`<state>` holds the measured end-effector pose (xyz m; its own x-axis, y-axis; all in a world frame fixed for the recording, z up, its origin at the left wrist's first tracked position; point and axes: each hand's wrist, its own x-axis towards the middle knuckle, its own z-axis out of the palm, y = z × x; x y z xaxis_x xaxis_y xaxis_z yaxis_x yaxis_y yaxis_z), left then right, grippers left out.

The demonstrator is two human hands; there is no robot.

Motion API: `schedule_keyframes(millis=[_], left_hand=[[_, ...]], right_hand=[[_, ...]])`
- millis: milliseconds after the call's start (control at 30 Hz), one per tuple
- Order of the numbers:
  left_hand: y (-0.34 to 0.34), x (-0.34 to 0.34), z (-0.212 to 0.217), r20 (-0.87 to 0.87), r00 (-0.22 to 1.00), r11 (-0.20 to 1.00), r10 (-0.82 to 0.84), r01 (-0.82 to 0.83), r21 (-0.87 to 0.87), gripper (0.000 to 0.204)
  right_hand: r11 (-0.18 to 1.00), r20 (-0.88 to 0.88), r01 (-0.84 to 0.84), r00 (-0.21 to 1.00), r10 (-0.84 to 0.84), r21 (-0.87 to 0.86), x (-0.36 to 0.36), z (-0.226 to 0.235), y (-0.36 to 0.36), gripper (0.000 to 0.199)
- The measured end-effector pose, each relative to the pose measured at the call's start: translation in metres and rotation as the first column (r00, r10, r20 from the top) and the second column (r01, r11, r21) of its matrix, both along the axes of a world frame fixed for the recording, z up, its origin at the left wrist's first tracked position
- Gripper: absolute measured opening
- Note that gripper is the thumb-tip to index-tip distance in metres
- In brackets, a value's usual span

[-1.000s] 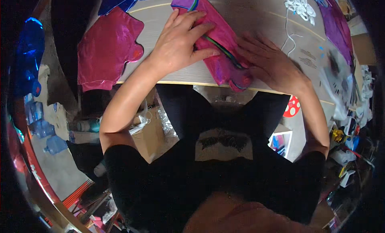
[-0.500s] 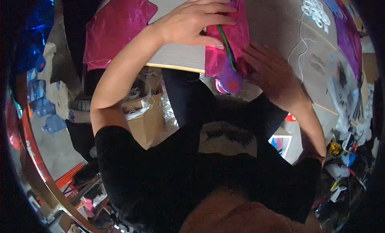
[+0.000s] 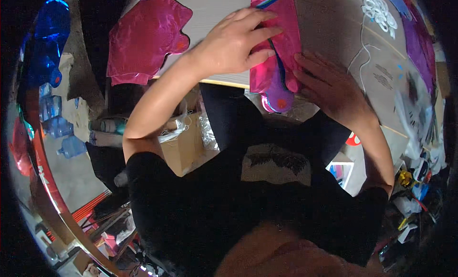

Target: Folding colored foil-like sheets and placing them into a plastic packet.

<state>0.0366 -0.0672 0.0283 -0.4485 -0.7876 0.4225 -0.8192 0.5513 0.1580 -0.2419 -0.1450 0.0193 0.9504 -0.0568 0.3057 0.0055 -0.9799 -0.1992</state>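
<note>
From the head camera, looking down past a black shirt, the left hand [image 3: 234, 45] lies palm down on a flat, deflated magenta foil balloon [image 3: 281, 48] at the near edge of the pale bench [image 3: 214, 10]; its fingers are spread and pressed onto the foil, so its grip is flat and wide rather than closed around anything. The right hand [image 3: 329, 88] rests just beside it, fingertips touching the right edge of the same balloon and the palm flat on the bench surface, its grip likewise wide and holding nothing. The balloon runs from the top of the picture down to the bench edge, where a purple rounded end [image 3: 279, 98] hangs over into the gap in front of the person's legs. A green and dark stripe crosses the foil between the fingers of the left hand. To the left, a second magenta foil balloon [image 3: 145, 38] hangs partly over the bench edge, well apart from both hands. To the right of the right hand lie a clear plastic sheet [image 3: 381, 76], a white ribbon rosette [image 3: 379, 10] and a purple foil piece [image 3: 420, 43]. Below the bench on the left stand a cardboard box [image 3: 183, 146] and a blue foil balloon [image 3: 45, 43].
</note>
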Motion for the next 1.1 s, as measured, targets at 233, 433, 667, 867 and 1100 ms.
schedule_keyframes(millis=[233,433,667,867,1100], left_hand=[[0.007,-0.009,-0.005,0.020,0.996,0.993,0.089,-0.087,-0.079,0.041],[0.011,-0.020,-0.009,-0.037,0.980,0.977,0.193,-0.196,-0.086,0.039],[0.009,-0.020,-0.010,-0.037,0.984,0.976,0.173,-0.176,-0.131,0.034],[0.010,-0.023,-0.009,-0.116,0.978,0.979,0.175,-0.185,-0.089,0.042],[0.011,-0.023,-0.007,-0.117,0.975,0.980,0.190,-0.196,-0.042,0.044]], right_hand=[[1.000,0.024,0.025,0.999,-0.024,-0.019,0.007,0.009,0.004,0.043],[0.998,0.040,0.042,0.998,-0.043,0.045,0.005,0.005,0.004,0.044],[0.999,0.140,-0.035,0.990,0.030,0.031,0.007,-0.002,-0.005,0.045],[0.988,0.090,-0.106,0.991,0.096,0.111,0.016,0.002,-0.025,0.050],[0.997,-0.146,-0.066,0.987,0.061,-0.028,0.054,0.009,-0.082,0.073]])
